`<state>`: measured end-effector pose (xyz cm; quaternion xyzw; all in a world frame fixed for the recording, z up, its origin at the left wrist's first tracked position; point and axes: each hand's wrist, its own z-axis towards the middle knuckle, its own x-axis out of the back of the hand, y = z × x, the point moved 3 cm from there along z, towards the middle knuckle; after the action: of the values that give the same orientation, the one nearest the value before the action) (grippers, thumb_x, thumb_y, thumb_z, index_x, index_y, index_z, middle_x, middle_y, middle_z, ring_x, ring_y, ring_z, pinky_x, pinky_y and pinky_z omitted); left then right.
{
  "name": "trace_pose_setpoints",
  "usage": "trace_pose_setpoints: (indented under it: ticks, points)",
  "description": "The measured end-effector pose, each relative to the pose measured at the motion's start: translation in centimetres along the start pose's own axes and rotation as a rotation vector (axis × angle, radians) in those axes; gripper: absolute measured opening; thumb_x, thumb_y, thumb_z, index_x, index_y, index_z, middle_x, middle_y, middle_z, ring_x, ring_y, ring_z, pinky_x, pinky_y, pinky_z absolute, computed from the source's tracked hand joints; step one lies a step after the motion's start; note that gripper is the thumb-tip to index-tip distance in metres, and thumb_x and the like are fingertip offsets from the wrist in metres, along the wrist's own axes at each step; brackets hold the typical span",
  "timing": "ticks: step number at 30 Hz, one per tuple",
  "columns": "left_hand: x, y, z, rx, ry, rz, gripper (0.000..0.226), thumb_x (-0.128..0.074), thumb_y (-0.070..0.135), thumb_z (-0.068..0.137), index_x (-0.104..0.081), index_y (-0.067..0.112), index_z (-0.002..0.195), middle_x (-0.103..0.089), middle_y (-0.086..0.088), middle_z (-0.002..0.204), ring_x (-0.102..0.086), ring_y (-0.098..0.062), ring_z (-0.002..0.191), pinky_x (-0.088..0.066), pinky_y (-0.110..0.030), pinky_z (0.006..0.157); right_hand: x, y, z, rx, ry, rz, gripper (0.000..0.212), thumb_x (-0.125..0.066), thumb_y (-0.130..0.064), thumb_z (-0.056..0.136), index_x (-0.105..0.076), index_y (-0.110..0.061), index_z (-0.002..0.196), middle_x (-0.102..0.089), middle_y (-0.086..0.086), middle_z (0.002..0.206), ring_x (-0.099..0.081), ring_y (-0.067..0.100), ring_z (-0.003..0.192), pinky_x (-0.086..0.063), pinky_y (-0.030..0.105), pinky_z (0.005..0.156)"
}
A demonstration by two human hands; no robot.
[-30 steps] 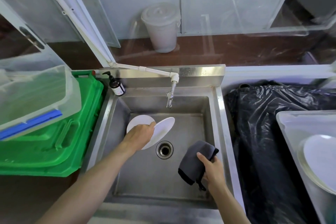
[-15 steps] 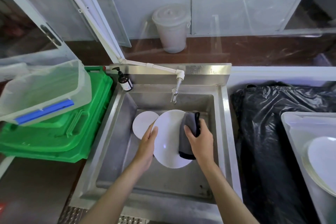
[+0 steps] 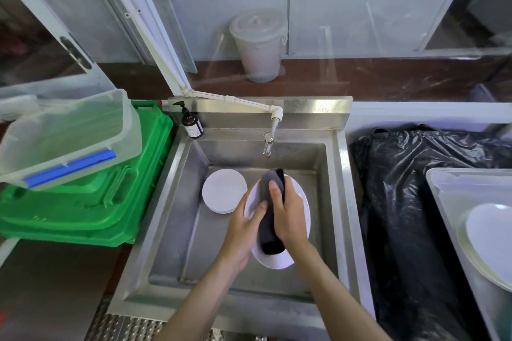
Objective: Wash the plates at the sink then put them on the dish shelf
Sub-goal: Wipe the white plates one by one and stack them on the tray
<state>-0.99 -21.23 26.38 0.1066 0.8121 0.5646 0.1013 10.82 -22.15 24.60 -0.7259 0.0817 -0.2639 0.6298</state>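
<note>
The grey cloth (image 3: 270,210) has slid up across the white plate (image 3: 300,202) since half a second ago, and the plate now tips more on edge over the steel sink (image 3: 177,202). The right hand (image 3: 288,216) lies flat on the cloth, fingers straight, pressing it against the plate's face. The left hand (image 3: 243,232) grips the plate's left rim, thumb on the front, fingers curled behind. A small stack of white plates (image 3: 221,189) lies on the sink floor just to the left, below the tap (image 3: 268,144). More plates (image 3: 487,235) rest in the tray far right.
</note>
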Motion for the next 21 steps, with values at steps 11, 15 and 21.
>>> trace_pose_setpoints:
  ticks: [11, 15, 21]
  points:
    - [1.4, 0.0, -0.3, 0.282, 0.122, -0.29, 0.055, -0.035, 0.063, 0.105, -0.071, 0.027, 0.126, -0.076, 0.0, 0.122, -0.071, -0.014, 0.115, -0.051, -0.038, 0.104, -2.8, -3.2, -1.7, 0.104, -0.121, -0.111, 0.025, -0.05, -0.039, 0.106, -0.04, -0.034, 0.084, -0.058, -0.006, 0.07, -0.056, 0.011, 0.066, -0.044, 0.03, 0.063]
    - [2.2, -0.4, -0.2, 0.258, 0.139, -0.163, 0.044, -0.038, 0.061, 0.105, -0.069, 0.038, 0.129, -0.075, 0.013, 0.122, -0.069, -0.007, 0.116, -0.051, -0.038, 0.105, -2.5, -3.5, -0.4, -0.043, 0.099, -0.017, 0.028, -0.049, -0.04, 0.106, -0.039, -0.028, 0.084, -0.055, -0.003, 0.066, -0.052, 0.012, 0.061, -0.037, 0.032, 0.058]
    - [2.3, 0.9, 0.0, 0.299, 0.17, -0.449, 0.056, -0.042, 0.062, 0.104, -0.077, 0.022, 0.086, -0.078, -0.004, 0.085, -0.076, -0.014, 0.076, -0.053, -0.035, 0.077, -4.8, -4.7, -3.6, 0.141, -0.207, -0.104, 0.025, -0.049, -0.044, 0.104, -0.036, -0.043, 0.082, -0.057, -0.01, 0.073, -0.056, 0.01, 0.068, -0.042, 0.028, 0.064]
